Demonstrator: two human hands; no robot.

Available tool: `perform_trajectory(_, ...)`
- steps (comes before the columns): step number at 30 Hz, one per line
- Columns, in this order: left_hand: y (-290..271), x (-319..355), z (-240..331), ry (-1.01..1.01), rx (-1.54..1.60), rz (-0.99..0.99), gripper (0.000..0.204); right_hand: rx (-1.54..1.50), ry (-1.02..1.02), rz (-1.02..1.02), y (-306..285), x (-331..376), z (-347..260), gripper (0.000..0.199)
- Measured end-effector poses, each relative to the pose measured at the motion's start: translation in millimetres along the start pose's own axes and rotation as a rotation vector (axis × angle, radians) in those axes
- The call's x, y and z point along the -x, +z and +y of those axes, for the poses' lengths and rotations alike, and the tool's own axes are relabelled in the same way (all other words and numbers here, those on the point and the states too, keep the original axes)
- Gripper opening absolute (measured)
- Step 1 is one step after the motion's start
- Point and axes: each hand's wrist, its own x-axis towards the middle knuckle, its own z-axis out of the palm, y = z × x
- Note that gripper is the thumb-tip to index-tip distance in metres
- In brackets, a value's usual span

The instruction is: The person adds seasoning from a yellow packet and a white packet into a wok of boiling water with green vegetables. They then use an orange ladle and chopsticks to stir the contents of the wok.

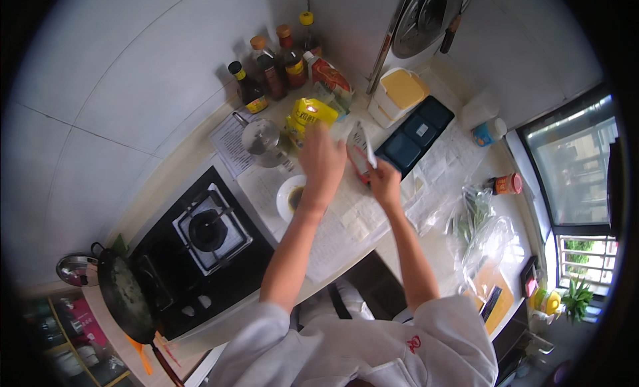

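My right hand (385, 181) is closed on the lower end of a small white and red packet (360, 153), which stands tilted above the counter. Just left of it, my left hand (324, 161) is raised near the packet's upper part, smeared by motion. Its fingers are curled away from view, so I cannot tell what they hold. Behind that hand lies a yellow pouch (313, 112). Below it, partly covered by my left wrist, sits a white bowl (283, 199) with dark liquid. A metal pot (261, 137) stands to the left.
Several sauce bottles (269, 71) line the wall. At the back right are a yellow-lidded container (403, 89) and a dark compartment tray (426, 121). A gas stove (206, 230) and a wok (123, 297) occupy the left. Plastic bags with greens (476, 217) lie right, near a cutting board (489, 287).
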Motion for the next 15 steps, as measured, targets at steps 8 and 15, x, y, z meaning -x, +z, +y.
perform_trajectory(8,80.2,-45.2,-35.0,0.030,-0.223,-0.178,0.033,0.045,-0.050,0.020,13.3,4.7,-7.1,0.036)
perform_trajectory(15,54.1,-27.4,-40.1,-0.251,0.057,-0.087,0.023,0.117,-0.155,0.007,39.0,-19.9,-23.1,0.042)
